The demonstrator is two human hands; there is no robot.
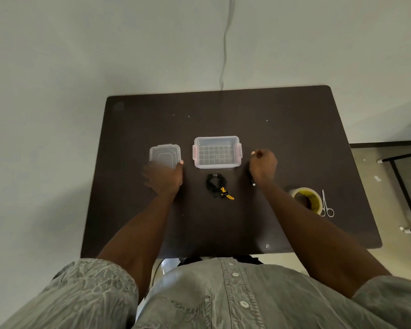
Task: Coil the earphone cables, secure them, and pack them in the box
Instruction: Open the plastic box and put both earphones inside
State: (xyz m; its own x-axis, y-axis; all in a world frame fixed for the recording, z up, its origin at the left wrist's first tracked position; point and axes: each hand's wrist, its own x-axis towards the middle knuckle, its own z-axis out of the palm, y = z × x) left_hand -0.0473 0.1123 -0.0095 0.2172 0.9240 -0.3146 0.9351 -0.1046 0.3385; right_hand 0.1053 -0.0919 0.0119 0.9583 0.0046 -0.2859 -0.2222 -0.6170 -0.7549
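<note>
Earphone cable [216, 185]: seen coiled and bound with a yellow-and-black tie [226, 193], lying on the dark table [294, 138] just in front of the box [217, 151], not yet packed. The box stands open and appears empty. Its lid [164, 156] lies to the left and is held at its near edge by the left hand [163, 178]. The right hand [262, 168] is curled beside the box; a dark cable end [252, 180] shows beneath it, though a grip cannot be confirmed. Remaining, as judged: packing and closing.
</note>
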